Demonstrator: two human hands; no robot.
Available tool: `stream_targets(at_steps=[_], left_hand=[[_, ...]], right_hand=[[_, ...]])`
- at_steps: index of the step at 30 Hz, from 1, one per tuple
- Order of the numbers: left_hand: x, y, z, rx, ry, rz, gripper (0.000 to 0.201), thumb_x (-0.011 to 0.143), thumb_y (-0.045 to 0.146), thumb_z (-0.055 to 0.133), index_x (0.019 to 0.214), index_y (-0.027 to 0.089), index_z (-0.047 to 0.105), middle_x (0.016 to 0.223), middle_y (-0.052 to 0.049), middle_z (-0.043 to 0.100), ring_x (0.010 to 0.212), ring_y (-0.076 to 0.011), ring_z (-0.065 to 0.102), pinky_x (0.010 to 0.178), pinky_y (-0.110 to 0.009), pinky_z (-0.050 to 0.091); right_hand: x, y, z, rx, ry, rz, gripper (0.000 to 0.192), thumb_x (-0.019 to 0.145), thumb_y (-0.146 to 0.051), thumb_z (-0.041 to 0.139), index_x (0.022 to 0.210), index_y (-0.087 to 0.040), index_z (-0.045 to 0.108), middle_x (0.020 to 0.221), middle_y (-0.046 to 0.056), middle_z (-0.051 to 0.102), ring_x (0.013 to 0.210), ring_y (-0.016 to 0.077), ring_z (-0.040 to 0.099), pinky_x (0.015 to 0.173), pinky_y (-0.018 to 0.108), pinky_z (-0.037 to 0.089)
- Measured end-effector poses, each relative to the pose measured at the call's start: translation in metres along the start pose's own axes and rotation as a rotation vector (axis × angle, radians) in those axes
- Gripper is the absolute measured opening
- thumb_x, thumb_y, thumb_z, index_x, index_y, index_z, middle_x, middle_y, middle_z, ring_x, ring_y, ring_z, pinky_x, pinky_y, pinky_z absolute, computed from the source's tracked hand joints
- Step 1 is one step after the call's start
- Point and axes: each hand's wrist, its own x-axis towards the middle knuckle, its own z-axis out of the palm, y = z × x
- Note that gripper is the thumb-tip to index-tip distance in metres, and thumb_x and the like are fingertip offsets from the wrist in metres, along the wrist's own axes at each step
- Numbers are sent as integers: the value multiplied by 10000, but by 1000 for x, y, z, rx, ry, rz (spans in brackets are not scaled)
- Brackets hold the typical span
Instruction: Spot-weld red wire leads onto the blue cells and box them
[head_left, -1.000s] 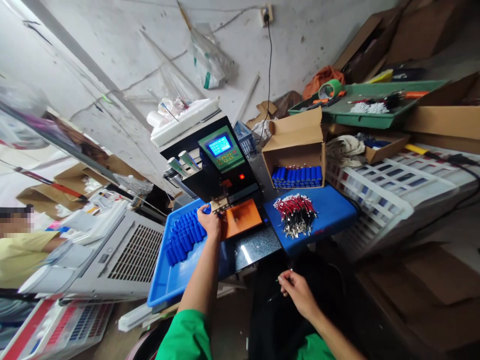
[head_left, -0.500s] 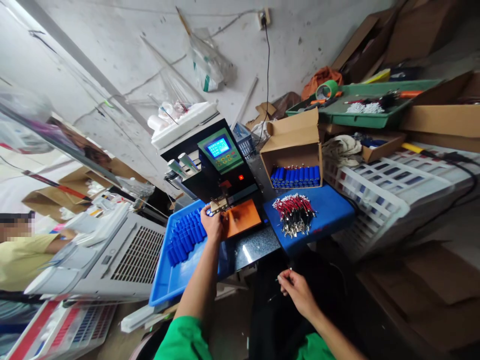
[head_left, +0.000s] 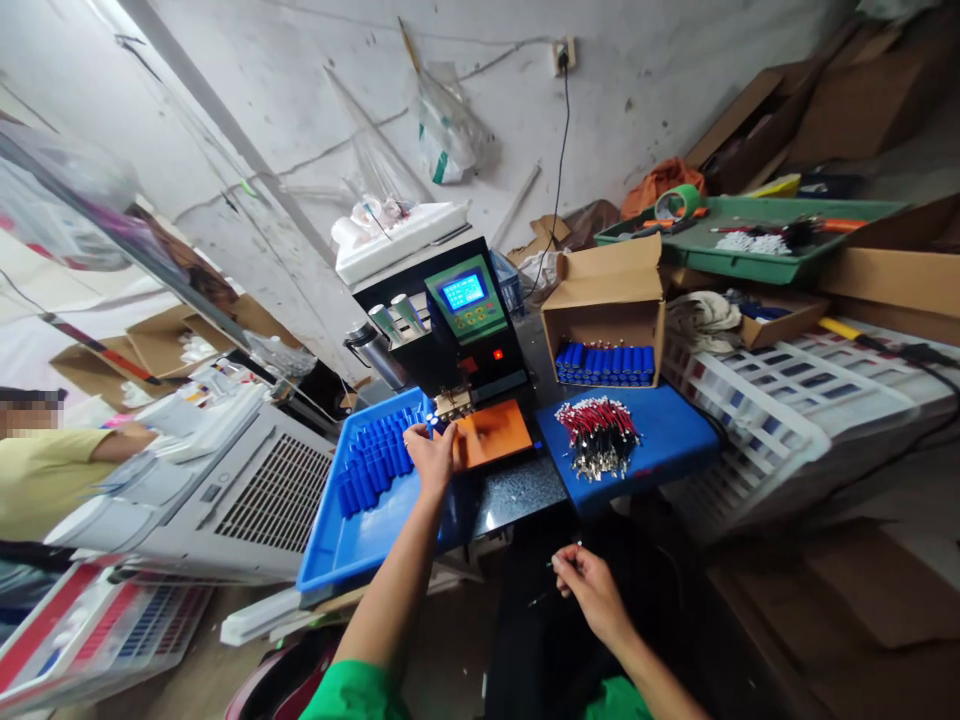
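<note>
My left hand (head_left: 430, 456) reaches to the left end of the orange plate (head_left: 495, 432), below the spot welder's head. Its thumb and forefinger are apart, beside small cell ends at the brass-coloured fixture (head_left: 454, 404); contact is unclear. Left of it, blue cylindrical battery cells (head_left: 371, 470) lie in rows in a blue tray (head_left: 319, 555). Over my lap, my right hand (head_left: 592, 590) pinches a thin wire lead (head_left: 551, 565), its dark strands trailing left. Closest to that hand is a pile of red and black wire leads (head_left: 600, 435) with white connectors, on a blue stool top (head_left: 679, 425).
The black machine (head_left: 510, 300) has a lit screen. Behind the stool stands a cardboard box (head_left: 607, 315) holding blue cells. White crates (head_left: 757, 420) and a green tray (head_left: 795, 235) are at right. A person in a yellow shirt (head_left: 45, 480) is at far left beside an air cooler (head_left: 255, 490).
The view has shifted, so the scene sits slightly further right. My left thumb and forefinger have spread apart at the fixture. My right hand still pinches the lead over my lap.
</note>
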Motion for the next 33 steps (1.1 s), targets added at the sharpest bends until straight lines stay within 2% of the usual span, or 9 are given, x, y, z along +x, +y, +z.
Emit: stream_targets(at_steps=[6,15,17,20,23,27,33], left_hand=[[-2,-1,3,-2,17,5,353,708,378,758,836,174,500,820,-23,533,802,-183,523,794,-345,447],[-3,1,3,-21,13,-17,263,730,325,706,752,185,485,739,-4,520,725,-160,486,705,-299,386],[-8,1,0,-53,-14,10,249,747,335,685,751,185,486,729,1,517,713,-150,489,691,-286,387],[-20,6,-3,-194,-130,54,231,790,372,642,827,177,523,768,-1,559,694,-131,517,669,-261,408],[-31,15,-1,-316,-246,67,246,805,378,628,917,171,558,806,-7,602,693,-122,546,672,-251,433],[-38,23,6,-399,-282,77,260,802,360,633,970,166,591,829,-18,631,723,-130,575,704,-252,458],[-36,18,7,-409,-401,99,281,851,386,575,1003,164,657,899,-34,679,822,-161,613,783,-269,476]], right_hand=[[0,6,5,-3,20,21,702,586,-808,757,736,-133,635,605,28,548,574,156,525,543,260,460],[0,9,3,-1,23,30,675,581,-784,779,723,-140,640,599,32,562,570,156,535,535,259,469],[0,8,2,-5,23,21,668,593,-781,777,726,-140,640,602,33,564,572,157,537,536,260,470],[1,3,1,-7,10,10,658,610,-771,777,732,-139,641,607,34,566,574,155,536,542,260,470],[5,-8,3,-12,-26,-7,634,643,-747,778,748,-136,640,618,36,573,582,151,535,560,260,471],[17,-34,9,-54,-69,-88,580,712,-702,760,772,-138,638,655,44,591,607,157,551,591,268,483],[60,-89,31,-146,-79,-330,436,821,-582,701,819,-154,616,715,45,613,630,164,567,625,279,477]])
